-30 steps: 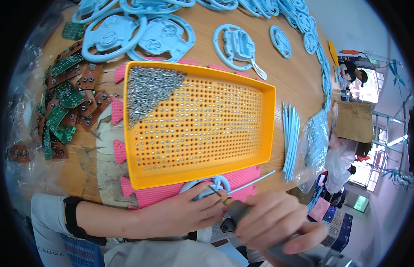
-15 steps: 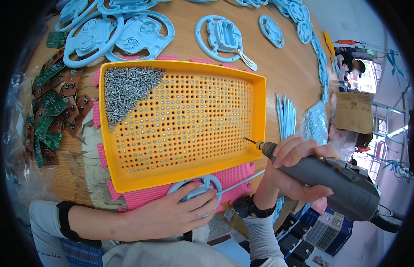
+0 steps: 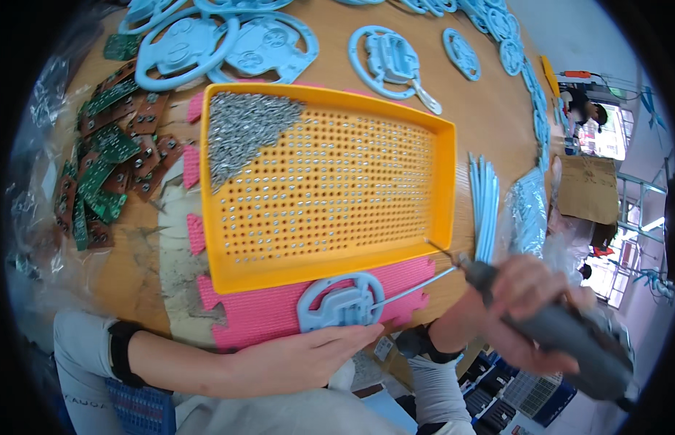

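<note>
My left hand (image 3: 308, 357) lies flat at the near edge of a light blue toy steering wheel part (image 3: 342, 301), its fingertips touching the part, which rests on a pink foam mat (image 3: 261, 313). My right hand (image 3: 526, 304) grips a grey electric screwdriver (image 3: 562, 337), whose bit tip hovers at the near right corner of the orange perforated tray (image 3: 223, 272). The tray holds a heap of small silver screws (image 3: 244, 130) in its far left corner and several screws standing in its holes. A thin blue rod (image 3: 413, 288) sticks out from the wheel part toward the screwdriver.
Several more blue wheel parts (image 3: 228, 43) lie at the table's far side. Green and brown circuit boards (image 3: 105, 159) are piled on the left. A bundle of blue rods (image 3: 484, 203) and bagged parts (image 3: 529, 214) lie on the right. Another person (image 3: 584, 109) sits far right.
My right hand with the screwdriver has swung out from beside my left hand to the right, then lowered toward the tray's near right corner. The left hand stays at the wheel part.
</note>
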Tool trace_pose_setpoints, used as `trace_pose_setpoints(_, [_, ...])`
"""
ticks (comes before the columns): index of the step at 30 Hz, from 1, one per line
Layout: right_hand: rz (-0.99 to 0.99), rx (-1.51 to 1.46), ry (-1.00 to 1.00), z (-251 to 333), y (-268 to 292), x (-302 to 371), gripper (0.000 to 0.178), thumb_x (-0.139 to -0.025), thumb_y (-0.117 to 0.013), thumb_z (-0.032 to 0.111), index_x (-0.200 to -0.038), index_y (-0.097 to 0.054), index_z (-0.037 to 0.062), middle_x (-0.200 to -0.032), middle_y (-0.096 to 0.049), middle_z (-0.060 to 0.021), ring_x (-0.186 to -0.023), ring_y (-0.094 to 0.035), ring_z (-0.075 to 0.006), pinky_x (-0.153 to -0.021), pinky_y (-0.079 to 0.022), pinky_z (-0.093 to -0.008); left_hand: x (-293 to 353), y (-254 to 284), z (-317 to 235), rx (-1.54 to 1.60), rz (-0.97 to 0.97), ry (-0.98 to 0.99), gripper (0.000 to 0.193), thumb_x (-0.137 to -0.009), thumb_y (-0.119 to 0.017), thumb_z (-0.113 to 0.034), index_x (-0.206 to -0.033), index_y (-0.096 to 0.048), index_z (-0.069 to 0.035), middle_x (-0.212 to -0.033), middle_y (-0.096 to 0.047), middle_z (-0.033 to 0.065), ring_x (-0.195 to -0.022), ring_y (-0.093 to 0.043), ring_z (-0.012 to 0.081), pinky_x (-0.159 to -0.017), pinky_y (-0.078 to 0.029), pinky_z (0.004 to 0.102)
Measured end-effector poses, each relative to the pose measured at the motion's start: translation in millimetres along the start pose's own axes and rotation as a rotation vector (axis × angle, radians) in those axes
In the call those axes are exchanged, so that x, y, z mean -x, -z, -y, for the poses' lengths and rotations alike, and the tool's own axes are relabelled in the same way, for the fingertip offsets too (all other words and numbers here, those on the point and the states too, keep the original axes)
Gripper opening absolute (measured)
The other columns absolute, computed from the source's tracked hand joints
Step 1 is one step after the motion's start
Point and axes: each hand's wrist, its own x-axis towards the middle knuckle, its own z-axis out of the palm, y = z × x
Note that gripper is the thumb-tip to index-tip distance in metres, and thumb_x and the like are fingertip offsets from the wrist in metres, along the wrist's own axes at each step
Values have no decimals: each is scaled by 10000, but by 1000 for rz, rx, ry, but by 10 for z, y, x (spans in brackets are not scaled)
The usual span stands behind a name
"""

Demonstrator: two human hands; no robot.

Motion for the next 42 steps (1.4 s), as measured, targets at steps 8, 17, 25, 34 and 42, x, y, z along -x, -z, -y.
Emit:
trace_pose_setpoints(8, [410, -360, -232, 261, -703, 198, 516, -915, -580, 489, -1050, -421, 17, -606, -558, -109, -472, -567, -221, -470, -515, -350, 66, 31, -132, 123, 61, -54, 464, -837, -472, -240, -1163, -648, 40, -1319, -566, 132, -1374, -345, 365, -1191, -131, 467])
trace_pose_setpoints(17, [502, -383, -262, 213, -640, 430, 251, -861, -601, 21, -964, -373, 1, -644, -624, -221, -488, -623, -289, -452, -533, -380, 101, 28, -127, 61, -54, 1, 439, -851, -467, -284, -1174, -663, -60, -1327, -566, 69, -1395, -322, 315, -1187, -83, 523])
trace_pose_setpoints(25, [396, -368, -154, 153, -819, 664, 241, -858, -615, 74, -943, -407, -14, -617, -600, -187, -479, -595, -256, -443, -509, -366, 113, -181, -275, 71, -178, 52, 303, -828, -510, -215, -1020, -698, -75, -1118, -656, 58, -1149, -537, 220, -1073, -328, 409])
trace_pose_setpoints(34, [465, -388, -194, 41, -782, 553, 230, -872, -617, 87, -924, -413, -6, -590, -590, -171, -440, -570, -248, -438, -505, -364, 61, -313, -237, 199, -297, 49, 217, -794, -538, -189, -896, -692, -74, -965, -677, 41, -913, -619, 189, -914, -434, 344])
trace_pose_setpoints(42, [491, -550, -112, 44, -474, 135, 281, -889, -600, 164, -975, -410, -24, -584, -580, -165, -410, -562, -264, -375, -487, -361, 59, 1, -23, 205, -55, -9, 442, -819, -503, -203, -1183, -634, 12, -1325, -551, 143, -1306, -437, 290, -1091, -332, 374])
